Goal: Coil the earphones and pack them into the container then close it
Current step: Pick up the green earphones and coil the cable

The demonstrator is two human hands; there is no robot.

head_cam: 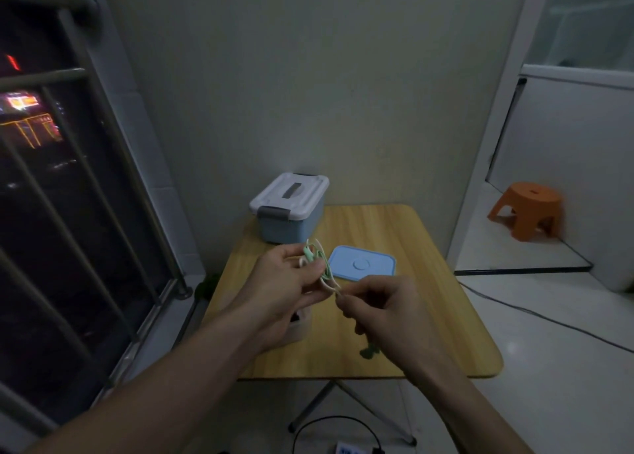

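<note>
Both forearms are bare, no sleeves in sight, and the left hand (pixel 278 282) and right hand (pixel 384 313) are bare.

No legible txt; neon signs blurred.

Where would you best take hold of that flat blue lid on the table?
Probably by a long edge of the blue lid, pinched from above on the near side. It lies flat, its round centre looks too shallow to grip, and the near edge is unobstructed.

I see the green and white earphones (pixel 320 263) looped up above the table. The flat blue lid (pixel 362 263) lies near the table's middle.
</note>
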